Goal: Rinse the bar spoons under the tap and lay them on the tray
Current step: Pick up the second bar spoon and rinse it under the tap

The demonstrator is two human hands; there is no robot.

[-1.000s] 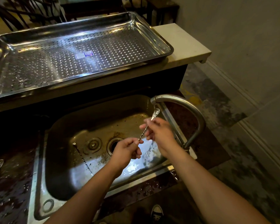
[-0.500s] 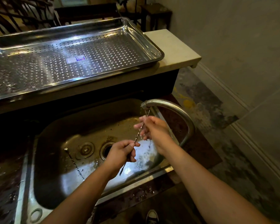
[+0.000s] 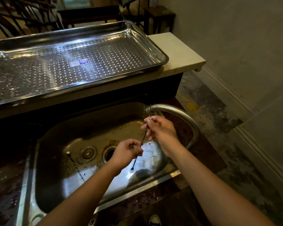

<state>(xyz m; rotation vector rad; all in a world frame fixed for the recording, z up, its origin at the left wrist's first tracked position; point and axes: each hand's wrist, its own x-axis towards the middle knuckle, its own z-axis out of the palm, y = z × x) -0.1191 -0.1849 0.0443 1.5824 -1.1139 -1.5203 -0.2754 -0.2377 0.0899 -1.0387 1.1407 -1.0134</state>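
Rinsing step: spoon held slanted under the tap, bowl end pinched by the right hand, stem gripped by the left hand. Second spoon lies in the sink. Next, presumably: carry to the bare tray.

Thin twisted bar spoon, tilted, bowl end up under the tap and little fork end down over the sink. Second bar spoon flat on the sink floor, left of the drain. Big shiny tray with holes, up on the counter behind.
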